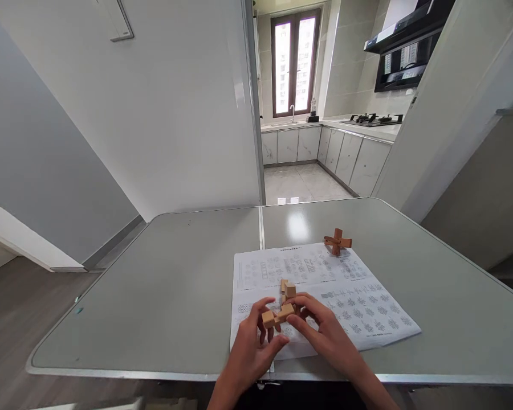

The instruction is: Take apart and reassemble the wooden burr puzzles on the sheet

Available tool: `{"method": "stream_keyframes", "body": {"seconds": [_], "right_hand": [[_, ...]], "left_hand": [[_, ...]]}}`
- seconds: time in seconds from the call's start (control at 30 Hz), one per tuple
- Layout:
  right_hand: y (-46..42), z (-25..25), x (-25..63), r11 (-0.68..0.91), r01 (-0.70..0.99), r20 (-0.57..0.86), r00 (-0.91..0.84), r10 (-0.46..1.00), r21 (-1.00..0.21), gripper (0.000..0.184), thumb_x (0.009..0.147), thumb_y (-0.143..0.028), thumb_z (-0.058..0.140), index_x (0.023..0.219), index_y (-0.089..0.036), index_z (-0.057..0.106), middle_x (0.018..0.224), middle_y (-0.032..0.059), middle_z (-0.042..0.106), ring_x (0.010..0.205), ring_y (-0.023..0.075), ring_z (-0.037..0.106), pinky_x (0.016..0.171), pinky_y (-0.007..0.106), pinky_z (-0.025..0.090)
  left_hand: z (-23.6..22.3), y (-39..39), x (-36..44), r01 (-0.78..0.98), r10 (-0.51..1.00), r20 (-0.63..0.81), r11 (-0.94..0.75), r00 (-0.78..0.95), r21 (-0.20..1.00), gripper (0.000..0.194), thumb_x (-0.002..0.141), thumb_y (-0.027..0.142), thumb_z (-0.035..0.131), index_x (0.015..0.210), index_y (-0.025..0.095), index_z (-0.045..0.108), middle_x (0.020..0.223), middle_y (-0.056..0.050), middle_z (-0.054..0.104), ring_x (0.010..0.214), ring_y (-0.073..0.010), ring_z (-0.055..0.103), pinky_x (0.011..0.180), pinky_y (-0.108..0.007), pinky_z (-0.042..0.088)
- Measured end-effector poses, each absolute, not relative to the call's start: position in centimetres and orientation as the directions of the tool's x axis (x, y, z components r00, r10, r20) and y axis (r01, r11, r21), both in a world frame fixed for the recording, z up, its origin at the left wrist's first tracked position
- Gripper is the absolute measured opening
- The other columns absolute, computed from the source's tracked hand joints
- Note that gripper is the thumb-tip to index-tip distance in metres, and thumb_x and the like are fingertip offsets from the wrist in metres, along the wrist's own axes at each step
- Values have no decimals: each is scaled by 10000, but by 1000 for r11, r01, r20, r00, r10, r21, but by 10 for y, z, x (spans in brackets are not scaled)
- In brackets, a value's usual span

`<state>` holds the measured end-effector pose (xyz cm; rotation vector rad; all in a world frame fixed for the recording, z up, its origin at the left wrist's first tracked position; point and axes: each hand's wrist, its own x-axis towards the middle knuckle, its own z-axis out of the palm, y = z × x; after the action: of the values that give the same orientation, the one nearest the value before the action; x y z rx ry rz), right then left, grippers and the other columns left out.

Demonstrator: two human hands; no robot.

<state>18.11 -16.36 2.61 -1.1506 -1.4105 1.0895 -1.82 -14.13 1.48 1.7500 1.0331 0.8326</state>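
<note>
Both hands are at a notched light-wood puzzle piece (285,312) above the printed sheet. My right hand (325,330) pinches its right side between thumb and fingers. Around its left end block (268,319) curl the fingers of my left hand (252,347), while the left thumb stands a little apart below. Just beyond the fingers is another light-wood block (289,290), upright and partly hidden; whether it is joined to the held piece I cannot tell. The sheet (385,319) shows rows of small assembly drawings.
A reddish-brown wooden cross-shaped puzzle (337,242) stands at the sheet's far right corner. The grey-green table (154,296) has a seam down its middle. Small greenish bits (78,310) lie by its left edge. Behind are a white wall and a kitchen.
</note>
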Motion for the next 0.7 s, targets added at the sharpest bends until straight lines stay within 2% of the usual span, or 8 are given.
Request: {"method": "stream_keyframes", "body": {"seconds": [0.03, 0.1, 0.17, 0.23, 0.33, 0.4, 0.5, 0.7], "right_hand": [[-163, 26, 182, 166, 139, 160, -54, 986, -976, 265, 974, -495, 644, 1069, -272, 753, 1132, 63, 707, 857, 225, 628, 820, 363, 527], [-161, 24, 185, 198, 185, 194, -40, 980, -963, 246, 969, -488, 657, 1062, -286, 762, 1165, 65, 701, 835, 223, 619, 807, 373, 532], [-160, 23, 186, 234, 208, 228, -52, 972, -950, 225, 965, -475, 666, 1058, -296, 767, 1202, 73, 695, 904, 247, 632, 828, 389, 535], [-158, 24, 187, 267, 221, 258, -70, 964, -938, 203, 964, -458, 674, 1062, -307, 768, 1230, 78, 691, 1029, 283, 633, 882, 409, 531], [-156, 27, 188, 284, 240, 275, -71, 959, -928, 175, 962, -434, 682, 1060, -311, 760, 1234, 78, 688, 1128, 304, 613, 957, 436, 512], [-154, 29, 187, 268, 245, 269, -30, 963, -932, 174, 951, -425, 696, 1064, -301, 740, 1214, 75, 685, 1118, 299, 618, 977, 442, 505], [-153, 29, 187, 228, 212, 243, 49, 969, -950, 214, 941, -446, 701, 1080, -283, 695, 1162, 66, 689, 1086, 284, 632, 992, 432, 497], [-159, 23, 189, 86, -45, 80, 135, 988, -995, 343, 970, -567, 637, 1115, -257, 617, 941, 44, 714, 906, 237, 671, 882, 375, 541]], "left_hand": [[17, -142, -18, 247, 894, 65, -191, 443, 950, 659, 929, 740, 524, 1315, 210, 583, 858, -25, 653, 670, -148, 540, 639, -267, 466], [20, -142, -18, 165, 889, -32, -49, 457, 985, 780, 960, 813, 269, 1119, 161, 665, 713, -22, 619, 566, -132, 482, 553, -256, 393], [22, -139, -18, 111, 861, -179, 143, 476, 984, 869, 951, 833, 160, 984, 142, 685, 614, -15, 579, 464, -112, 420, 469, -244, 298], [25, -134, -19, 85, 797, -293, 294, 528, 952, 822, 946, 834, 242, 926, 139, 681, 560, 2, 548, 406, -95, 382, 433, -234, 233], [30, -128, -20, 1, 749, -313, 385, 584, 923, 661, 947, 769, 430, 871, 149, 646, 588, 11, 538, 442, -85, 399, 449, -221, 247], [34, -127, -20, -52, 746, -290, 398, 599, 916, 587, 933, 727, 532, 838, 154, 618, 646, -1, 552, 504, -88, 431, 484, -222, 299], [38, -125, -17, -111, 766, -255, 390, 590, 914, 537, 904, 685, 634, 917, 149, 647, 766, -32, 597, 578, -98, 474, 560, -245, 387], [32, -121, -13, -256, 875, -202, 338, 441, 906, 493, 850, 575, 783, 1047, 125, 752, 969, -93, 705, 752, -124, 599, 760, -279, 509]]}}
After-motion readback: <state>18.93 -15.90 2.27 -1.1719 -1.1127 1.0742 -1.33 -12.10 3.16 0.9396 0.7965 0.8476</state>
